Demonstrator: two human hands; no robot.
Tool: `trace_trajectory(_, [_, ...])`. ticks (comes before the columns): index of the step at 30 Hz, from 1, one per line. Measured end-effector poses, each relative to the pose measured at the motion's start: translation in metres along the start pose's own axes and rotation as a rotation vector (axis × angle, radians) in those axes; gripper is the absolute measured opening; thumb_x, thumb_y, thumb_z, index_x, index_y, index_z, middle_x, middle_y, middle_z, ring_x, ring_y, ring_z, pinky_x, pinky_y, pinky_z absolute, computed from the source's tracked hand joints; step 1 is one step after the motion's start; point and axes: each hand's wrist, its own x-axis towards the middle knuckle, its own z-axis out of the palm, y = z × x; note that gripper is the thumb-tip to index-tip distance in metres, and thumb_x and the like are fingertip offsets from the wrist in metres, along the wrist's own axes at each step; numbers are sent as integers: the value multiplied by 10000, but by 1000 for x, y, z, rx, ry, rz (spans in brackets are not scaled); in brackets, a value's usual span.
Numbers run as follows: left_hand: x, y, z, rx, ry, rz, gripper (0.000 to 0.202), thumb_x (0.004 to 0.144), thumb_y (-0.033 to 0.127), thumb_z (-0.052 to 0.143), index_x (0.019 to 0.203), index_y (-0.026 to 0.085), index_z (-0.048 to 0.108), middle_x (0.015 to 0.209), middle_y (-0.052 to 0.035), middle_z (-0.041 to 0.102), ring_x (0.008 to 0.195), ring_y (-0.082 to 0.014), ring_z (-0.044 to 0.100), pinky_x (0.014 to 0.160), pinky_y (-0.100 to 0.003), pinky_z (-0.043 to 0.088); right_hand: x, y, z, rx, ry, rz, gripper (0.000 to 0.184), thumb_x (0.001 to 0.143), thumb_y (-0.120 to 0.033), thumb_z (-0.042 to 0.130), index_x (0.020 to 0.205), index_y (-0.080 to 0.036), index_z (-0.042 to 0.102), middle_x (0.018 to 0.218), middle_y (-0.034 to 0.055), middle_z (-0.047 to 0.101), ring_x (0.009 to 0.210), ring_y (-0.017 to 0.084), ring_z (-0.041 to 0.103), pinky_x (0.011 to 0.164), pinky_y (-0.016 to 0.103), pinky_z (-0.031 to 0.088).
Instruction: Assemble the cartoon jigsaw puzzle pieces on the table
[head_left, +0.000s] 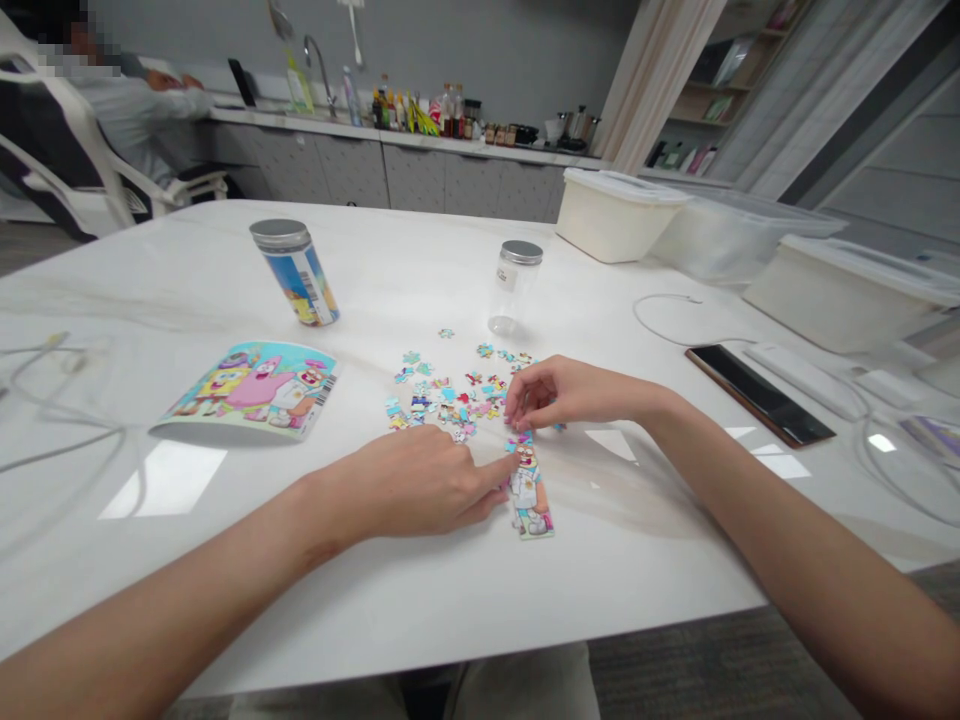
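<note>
Although only a narrow strip of joined jigsaw pieces (530, 492) is assembled, showing a cartoon squirrel in a white suit, most loose pieces (442, 398) are spread in a scattered heap just above it on the white table (150, 285). The strip's left edge is touched by the extended fingers of the left hand (405, 482), which are open and grip nothing. The curled fingers of the right hand (562, 392) are brought together at the strip's top end; whether a piece is pinched cannot be told. A picture sheet (247, 390) printed with SpongeBob, Patrick and Sandy lies to the left, a barcode at its corner. Beyond stand a printed tube (295, 272) and a clear jar (515, 285), both metal-capped; no wording is legible.
</note>
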Motion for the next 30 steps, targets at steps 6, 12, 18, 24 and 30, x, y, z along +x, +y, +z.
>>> trace_trajectory(6, [1, 0, 0, -1, -13, -14, 286, 991, 322, 355, 1127, 191, 570, 430, 29, 512, 334, -148, 438, 395, -267, 181, -1, -7, 2, -60, -3, 2, 140, 790, -246, 668, 892, -151, 671, 826, 38, 699, 730, 128, 625, 640, 245, 483])
trace_trajectory(12, [0, 0, 3, -7, 5, -6, 315, 987, 327, 358, 1176, 187, 566, 447, 13, 545, 350, -161, 462, 407, -260, 236, -3, -12, 3, -106, 9, 0, 132, 786, -213, 655, 903, -155, 673, 851, 41, 710, 732, 122, 622, 647, 242, 484])
trace_trajectory(18, [1, 2, 2, -19, -17, -27, 356, 963, 404, 438, 1211, 175, 549, 488, 2, 576, 374, -169, 501, 406, -262, 263, -5, -12, 2, -128, 4, -10, 124, 788, -188, 636, 901, -152, 673, 849, 41, 713, 743, 126, 630, 666, 251, 495])
trace_trajectory(24, [3, 5, 2, -19, -61, -51, 365, 974, 434, 412, 1181, 169, 552, 513, -12, 596, 401, -179, 541, 416, -250, 273, -4, -6, 1, -162, 20, -25, 141, 777, -183, 640, 912, -167, 672, 908, 38, 705, 751, 122, 608, 666, 250, 480])
trace_trajectory(30, [4, 6, 3, -15, -42, -44, 339, 973, 426, 414, 1150, 168, 546, 492, 0, 581, 392, -176, 535, 397, -260, 225, -3, -6, 1, -195, 14, -40, 122, 795, -205, 632, 904, -166, 671, 907, 35, 693, 720, 111, 571, 648, 247, 455])
